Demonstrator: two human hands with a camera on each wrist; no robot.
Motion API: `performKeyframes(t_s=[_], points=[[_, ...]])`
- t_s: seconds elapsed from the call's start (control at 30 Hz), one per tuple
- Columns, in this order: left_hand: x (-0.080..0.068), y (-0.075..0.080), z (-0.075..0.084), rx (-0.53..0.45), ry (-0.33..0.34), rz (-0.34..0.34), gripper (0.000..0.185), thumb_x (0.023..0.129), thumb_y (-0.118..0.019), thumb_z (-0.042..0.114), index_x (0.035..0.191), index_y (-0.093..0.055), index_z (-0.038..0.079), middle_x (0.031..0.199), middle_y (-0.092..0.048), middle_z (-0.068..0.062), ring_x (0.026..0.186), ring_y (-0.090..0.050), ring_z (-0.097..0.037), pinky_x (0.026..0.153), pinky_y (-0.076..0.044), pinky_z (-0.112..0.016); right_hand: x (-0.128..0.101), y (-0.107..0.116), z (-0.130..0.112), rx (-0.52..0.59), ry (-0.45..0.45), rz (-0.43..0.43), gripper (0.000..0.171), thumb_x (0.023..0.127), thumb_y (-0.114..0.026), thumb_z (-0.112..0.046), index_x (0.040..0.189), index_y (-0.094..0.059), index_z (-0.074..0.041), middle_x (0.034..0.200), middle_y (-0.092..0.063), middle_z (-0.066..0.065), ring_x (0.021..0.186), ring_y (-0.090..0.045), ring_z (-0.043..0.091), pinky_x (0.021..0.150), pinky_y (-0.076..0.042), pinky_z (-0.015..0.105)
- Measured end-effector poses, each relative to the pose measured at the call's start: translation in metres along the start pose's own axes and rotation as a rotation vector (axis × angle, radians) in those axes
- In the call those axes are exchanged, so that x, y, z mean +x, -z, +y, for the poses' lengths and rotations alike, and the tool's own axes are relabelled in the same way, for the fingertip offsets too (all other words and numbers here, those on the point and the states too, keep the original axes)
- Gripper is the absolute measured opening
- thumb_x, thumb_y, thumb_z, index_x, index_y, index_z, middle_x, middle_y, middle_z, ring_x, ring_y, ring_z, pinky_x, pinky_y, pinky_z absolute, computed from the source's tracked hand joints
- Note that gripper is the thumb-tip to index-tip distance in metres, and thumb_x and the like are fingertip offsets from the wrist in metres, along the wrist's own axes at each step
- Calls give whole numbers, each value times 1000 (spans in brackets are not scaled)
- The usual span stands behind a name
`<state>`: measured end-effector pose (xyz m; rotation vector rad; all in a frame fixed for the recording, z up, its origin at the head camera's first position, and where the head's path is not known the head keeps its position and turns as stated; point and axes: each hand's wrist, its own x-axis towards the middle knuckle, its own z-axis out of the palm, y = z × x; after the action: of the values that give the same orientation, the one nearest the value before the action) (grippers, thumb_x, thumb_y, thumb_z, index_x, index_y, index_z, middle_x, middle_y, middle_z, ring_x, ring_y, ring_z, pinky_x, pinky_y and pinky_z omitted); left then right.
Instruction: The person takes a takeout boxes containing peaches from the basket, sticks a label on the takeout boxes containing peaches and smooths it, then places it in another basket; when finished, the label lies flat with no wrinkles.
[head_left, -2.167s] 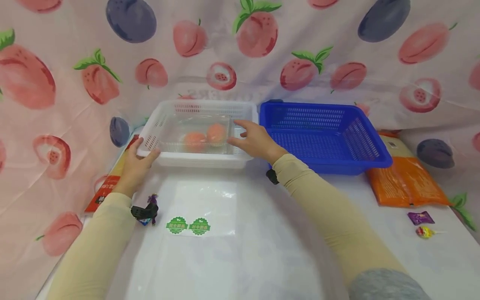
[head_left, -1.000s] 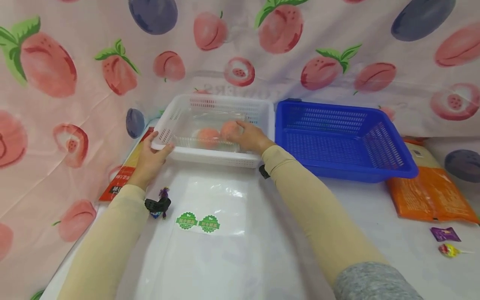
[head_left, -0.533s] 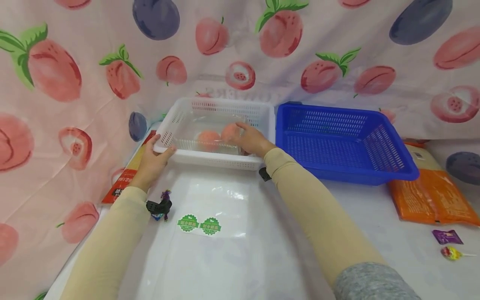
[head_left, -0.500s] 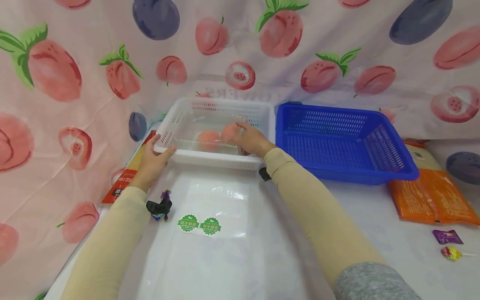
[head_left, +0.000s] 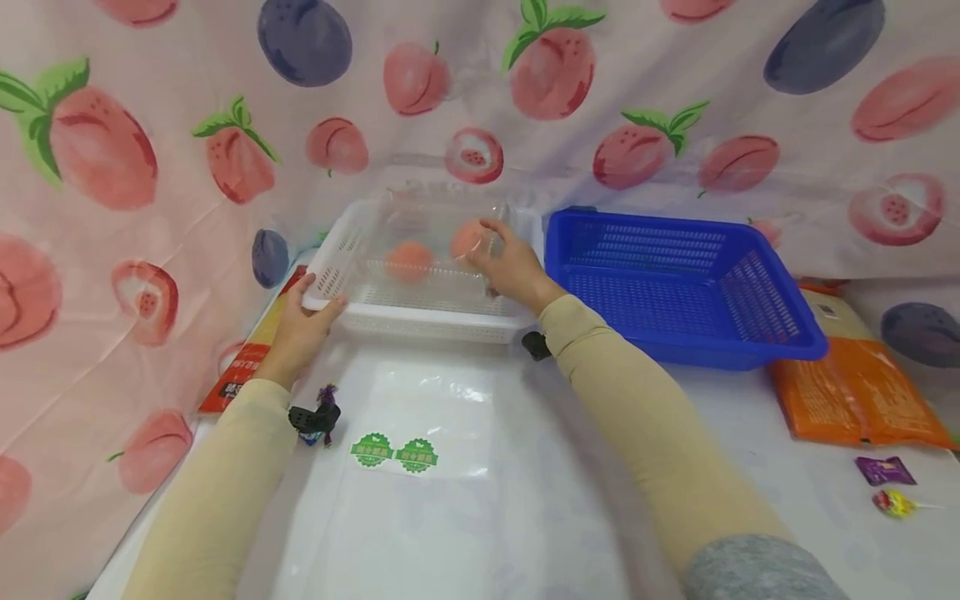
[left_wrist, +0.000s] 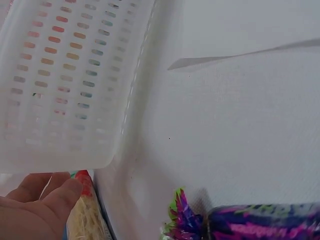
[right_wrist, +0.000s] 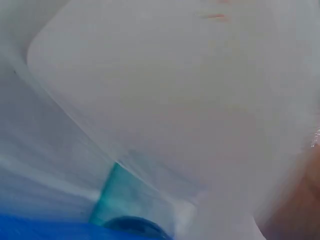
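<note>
My right hand [head_left: 517, 267] grips the right end of a clear plastic box [head_left: 442, 212], thumb and fingers around its edge. Inside the box show two round, orange-pink fruits [head_left: 409, 262]. The box is raised and tilted over the white basket [head_left: 420, 321], whose slotted floor shows beneath it. My left hand [head_left: 300, 337] holds the basket's front left corner, thumb on the front rim and fingers at the side. In the left wrist view the fingertips are right at the corner of the basket [left_wrist: 65, 90]. The right wrist view is mostly filled by blurred white plastic.
A blue basket [head_left: 813, 342] stands right beside the white one. An orange bag [head_left: 855, 383] lies at far right, with a purple-wrapped candy [head_left: 885, 471] and a lollipop [head_left: 892, 502] in front. A red-and-yellow packet [head_left: 243, 375] lies at left. Two green stickers [head_left: 393, 452] lie in front.
The right hand, first beside the box, has taken hold of its right end. In the last half second it has lifted and tilted the box. The left hand stays at the basket's corner.
</note>
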<state>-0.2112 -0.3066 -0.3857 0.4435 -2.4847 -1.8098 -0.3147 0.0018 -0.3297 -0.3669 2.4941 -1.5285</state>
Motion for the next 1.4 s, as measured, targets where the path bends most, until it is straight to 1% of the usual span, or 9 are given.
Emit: performKeyframes(t_s=[0.13, 0.23, 0.33, 0.43, 0.63, 0.83, 0.93, 1.1, 1.4], points=[[2, 1, 0, 16, -5, -8, 92, 95, -61, 53, 162, -4, 28, 156, -27, -16, 130, -38, -32, 111, -38, -49, -10, 11, -9, -47, 53, 21, 64, 100, -63, -27, 156, -33, -25, 126, -58, 21, 50, -57, 20, 61, -56, 40], [2, 1, 1, 21, -10, -11, 92, 96, -61, 52, 162, -3, 27, 156, -26, -18, 131, -37, -33, 111, -37, -50, -19, 18, -16, -78, 84, 47, 64, 99, -64, -27, 156, -34, -25, 101, -66, 18, 49, -57, 20, 56, -53, 33], [1, 0, 1, 18, -2, -14, 94, 95, -62, 53, 162, -2, 28, 158, -25, -16, 134, -36, -33, 112, -36, -50, -28, 26, -22, -107, 99, 74, 64, 98, -66, -27, 155, -35, -25, 79, -64, 13, 48, -57, 18, 55, -53, 32], [1, 0, 0, 11, 0, -15, 95, 93, -63, 55, 162, -3, 29, 159, -24, -15, 136, -35, -33, 112, -35, -50, -37, 34, -29, -129, 107, 92, 65, 97, -67, -27, 155, -37, -25, 63, -52, 8, 47, -56, 18, 55, -53, 32], [0, 0, 1, 21, -3, -14, 97, 91, -62, 60, 162, -3, 30, 159, -25, -14, 135, -36, -33, 111, -37, -50, -54, 49, -38, -67, 92, 86, 65, 97, -67, -27, 155, -37, -26, 72, -52, 8, 55, -54, 18, 58, -54, 34], [-1, -1, 2, 30, -8, -23, 94, 95, -61, 56, 162, -2, 27, 155, -29, -17, 129, -39, -31, 110, -39, -48, -72, 65, -36, 23, 80, 70, 64, 98, -66, -27, 154, -37, -29, 83, -55, 14, 63, -54, 19, 58, -55, 33], [-1, -1, 2, 35, -18, -23, 91, 97, -59, 53, 162, -3, 25, 152, -32, -19, 124, -40, -28, 107, -42, -47, -80, 73, -34, 51, 90, 73, 63, 97, -67, -25, 153, -38, -28, 84, -52, 14, 61, -53, 20, 56, -55, 34], [0, -2, 1, 31, -11, -28, 92, 96, -59, 54, 162, -2, 25, 154, -30, -17, 125, -39, -27, 108, -41, -45, -95, 87, -29, 50, 103, 108, 59, 98, -65, -27, 152, -40, -27, 86, -48, 12, 60, -49, 18, 55, -54, 32], [-2, -3, 2, 12, -16, -38, 89, 98, -58, 50, 162, -2, 25, 156, -27, -19, 127, -38, -30, 110, -37, -54, -128, 110, -16, 17, 106, 144, 56, 99, -64, -28, 150, -43, -25, 84, -44, 9, 56, -48, 17, 54, -53, 33]])
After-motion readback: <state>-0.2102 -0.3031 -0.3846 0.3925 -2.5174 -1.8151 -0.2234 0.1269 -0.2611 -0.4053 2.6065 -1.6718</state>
